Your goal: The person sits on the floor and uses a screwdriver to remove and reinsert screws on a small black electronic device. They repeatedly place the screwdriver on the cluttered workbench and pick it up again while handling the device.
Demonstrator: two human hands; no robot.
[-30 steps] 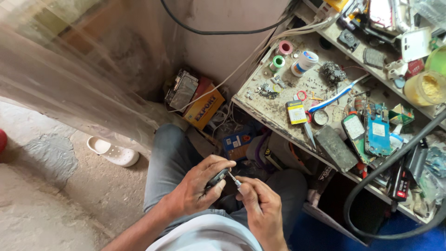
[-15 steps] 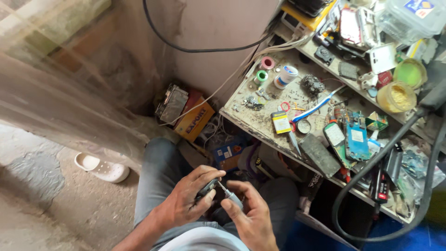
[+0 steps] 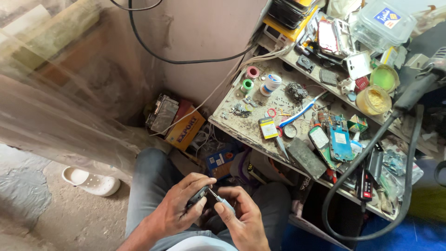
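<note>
Low over the lap — left hand (image 3: 179,211) cups a small dark device (image 3: 199,194), fingers closed round it. Just right, the right hand (image 3: 241,218) pinches a thin screwdriver (image 3: 218,199), shaft angled up-left, tip touching the device.

Orange carton (image 3: 186,130) on floor, clear tub (image 3: 382,25) on shelf

I have only one view, from the camera worn on the person's head. It looks steeply down over the lap, so the left hand (image 3: 179,211) and right hand (image 3: 241,221) sit close at the bottom edge. The floor (image 3: 55,218) falls away to the left, the cluttered table (image 3: 246,125) runs across the right, slightly farther off. No second view overlaps it.
</note>
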